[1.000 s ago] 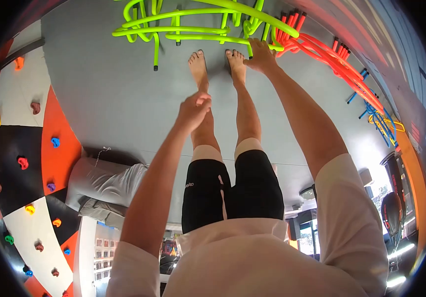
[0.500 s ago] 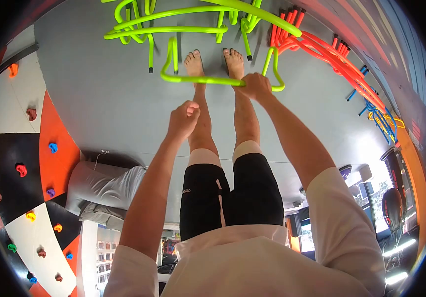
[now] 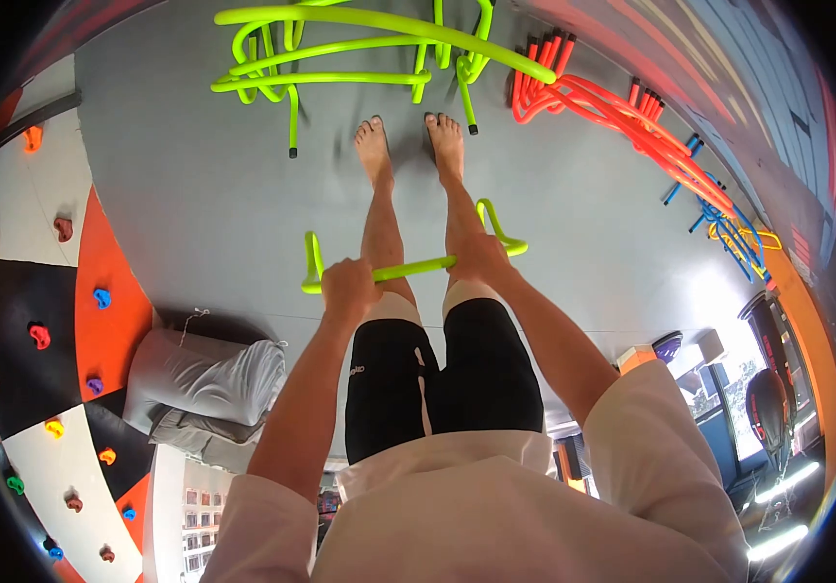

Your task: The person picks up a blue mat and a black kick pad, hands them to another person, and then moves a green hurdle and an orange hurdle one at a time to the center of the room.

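Floor: grey matting spreads out beyond both hands, with the person's bare feet on it past the knuckles.
Climbing wall: well off to the left of the left hand, in orange, black and white panels dotted with coloured holds.
Folded mat: grey, on the floor to the left of the left forearm and nearer the body than the hand.
Green hurdle pile: a tangle of lime-green hurdles on the floor far beyond both hands, past the toes.
Orange hurdle pile: beyond and to the right of the right hand, against the room's edge.
Blue hurdles: further right again, small and blurred.
Held hurdle: a lime-green hurdle lifted clear of the floor in front of the thighs, its bar running between the two hands, its legs sticking out past each fist.
Left hand: closed in a fist around the bar's left end.
Right hand: curled tight around the bar's right end.
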